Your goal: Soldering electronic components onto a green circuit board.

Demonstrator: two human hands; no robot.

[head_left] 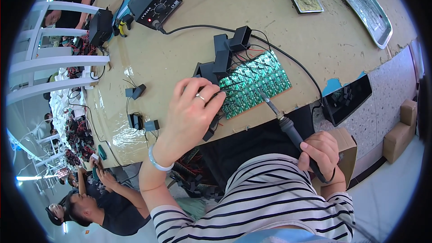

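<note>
A green circuit board panel [256, 83] lies on the table in front of me, with rows of small parts and thin black wires across it. My left hand [193, 105], with a ring and a pale bangle, is at the panel's left edge. Its fingertips are pinched on a thin black wire [230, 91]. In my right hand [320, 154] is a soldering iron [292, 131], gripped by its dark handle. The metal tip points up and left to the panel's lower edge; whether it touches cannot be made out. Black plastic boxes [222, 63] on wires cluster along the panel's upper left.
A black soldering station [155, 4] stands at the far left, its cable curving across the table [180, 54]. Loose wired boxes [136, 120] lie left. A sponge tray [307, 1] and a metal tray [360, 6] are far right. Co-workers [117, 202] sit at left.
</note>
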